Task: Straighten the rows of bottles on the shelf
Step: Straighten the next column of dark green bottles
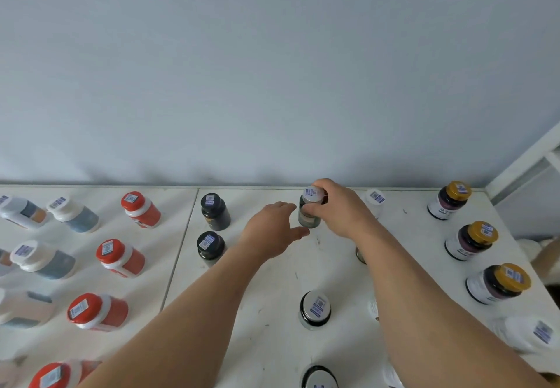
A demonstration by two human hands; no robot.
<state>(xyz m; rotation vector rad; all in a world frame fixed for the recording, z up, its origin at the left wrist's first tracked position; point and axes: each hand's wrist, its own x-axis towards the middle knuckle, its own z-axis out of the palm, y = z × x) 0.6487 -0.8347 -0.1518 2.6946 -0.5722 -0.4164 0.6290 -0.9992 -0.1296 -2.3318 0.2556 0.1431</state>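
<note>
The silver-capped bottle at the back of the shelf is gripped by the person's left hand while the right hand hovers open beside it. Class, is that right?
Not quite: the hands are swapped. In the head view, the right hand grips the silver-capped bottle at the back of the shelf, while the left hand hovers open beside it.

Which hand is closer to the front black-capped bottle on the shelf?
Left. The left hand hovers just right of the black-capped bottle; the right hand is farther right, gripping the silver-capped bottle.

Both forearms bare, no sleeves, rings or watch.
</note>
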